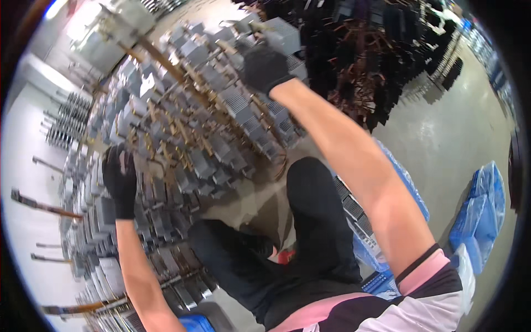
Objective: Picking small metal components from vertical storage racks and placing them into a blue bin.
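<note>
My right hand (264,65), in a black glove, reaches up to the top of a rack hung with grey metal parts. Its fingers are bent at the edge of a grey finned metal part (283,34), which looks gripped, though motion blurs the fingertips. My left hand (120,177), gloved in black too, is raised at the rack's left side beside grey block-shaped parts (106,211). Its fingers point upward, somewhat apart, and nothing shows in them. Between my hands, rows of finned grey parts (238,102) hang from brownish hooks and bars.
A brown metal bar (160,58) slants across the rack's top. Dark parts (359,61) hang densely at the upper right. Blue plastic-wrapped bundles (478,213) stand on the grey floor (437,138) to the right. Bar ends (47,207) stick out at the left. My knees are close below the rack.
</note>
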Motion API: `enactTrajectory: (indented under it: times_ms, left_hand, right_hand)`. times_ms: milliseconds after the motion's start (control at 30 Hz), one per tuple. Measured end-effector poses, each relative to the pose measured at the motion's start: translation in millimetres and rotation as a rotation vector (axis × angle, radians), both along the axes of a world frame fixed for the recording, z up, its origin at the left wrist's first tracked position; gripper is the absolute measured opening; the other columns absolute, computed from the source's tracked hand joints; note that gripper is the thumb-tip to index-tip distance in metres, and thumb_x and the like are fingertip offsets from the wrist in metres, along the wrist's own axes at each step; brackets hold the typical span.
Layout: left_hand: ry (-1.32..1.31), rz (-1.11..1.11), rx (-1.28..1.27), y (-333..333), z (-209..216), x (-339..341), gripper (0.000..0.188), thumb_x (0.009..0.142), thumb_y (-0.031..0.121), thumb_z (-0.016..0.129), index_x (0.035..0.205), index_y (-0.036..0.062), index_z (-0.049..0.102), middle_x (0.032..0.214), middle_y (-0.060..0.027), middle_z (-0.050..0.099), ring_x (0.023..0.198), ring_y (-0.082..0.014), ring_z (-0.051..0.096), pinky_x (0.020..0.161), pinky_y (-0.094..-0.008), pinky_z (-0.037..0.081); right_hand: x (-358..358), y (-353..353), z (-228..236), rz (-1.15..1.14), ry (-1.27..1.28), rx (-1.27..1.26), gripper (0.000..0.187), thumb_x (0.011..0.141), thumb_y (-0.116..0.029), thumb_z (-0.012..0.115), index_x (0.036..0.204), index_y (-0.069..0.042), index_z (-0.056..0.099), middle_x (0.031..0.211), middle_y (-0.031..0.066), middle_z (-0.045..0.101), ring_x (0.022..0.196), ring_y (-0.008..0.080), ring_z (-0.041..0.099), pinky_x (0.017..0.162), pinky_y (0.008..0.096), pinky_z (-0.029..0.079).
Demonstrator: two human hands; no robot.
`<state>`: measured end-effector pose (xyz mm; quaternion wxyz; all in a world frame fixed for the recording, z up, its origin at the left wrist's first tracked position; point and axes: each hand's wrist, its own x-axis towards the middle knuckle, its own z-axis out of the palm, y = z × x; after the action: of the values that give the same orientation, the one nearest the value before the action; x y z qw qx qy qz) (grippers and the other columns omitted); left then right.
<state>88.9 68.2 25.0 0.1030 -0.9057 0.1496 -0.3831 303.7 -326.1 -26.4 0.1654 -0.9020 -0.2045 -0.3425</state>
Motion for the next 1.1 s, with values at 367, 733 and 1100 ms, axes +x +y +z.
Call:
enactTrajectory:
  times_ms: [367, 733, 1100]
  left_hand:
    - [0.079, -0.399, -0.047, -234.0, 39.3, 98.4, 0.039, 0.085, 0.018, 0.069, 0.122, 0.0067, 0.061, 0.121, -0.0182, 0.062, 0.113, -0.0357, 0.058, 0.099, -0.0451, 0.046]
    - [0.242, -0.113, 0.197, -296.7, 28.4, 186.0, 0.019, 0.083, 0.015, 0.058, 0.099, 0.0115, 0.068, 0.093, -0.0133, 0.069, 0.091, -0.0308, 0.068, 0.077, -0.0430, 0.054]
    - [0.262, -0.097, 0.279, -293.3, 36.8, 193.8, 0.018, 0.076, 0.024, 0.061, 0.078, 0.0126, 0.075, 0.081, -0.0132, 0.072, 0.078, -0.0272, 0.071, 0.068, -0.0410, 0.056]
  right_hand:
    - [-25.0, -20.4, 17.1, -0.015, 0.109, 0.053, 0.061, 0.084, -0.043, 0.065, 0.132, -0.008, 0.052, 0.109, 0.0220, 0.064, 0.100, 0.0350, 0.066, 0.078, 0.0464, 0.056]
    - [-6.0, -10.1, 0.0, 0.069, 0.089, 0.240, 0.035, 0.078, -0.025, 0.071, 0.106, -0.006, 0.066, 0.096, 0.0211, 0.067, 0.085, 0.0342, 0.069, 0.074, 0.0428, 0.056]
    - [-15.2, -9.8, 5.8, 0.046, 0.181, 0.142, 0.019, 0.083, -0.018, 0.060, 0.093, -0.006, 0.071, 0.095, 0.0208, 0.069, 0.086, 0.0338, 0.069, 0.076, 0.0458, 0.055]
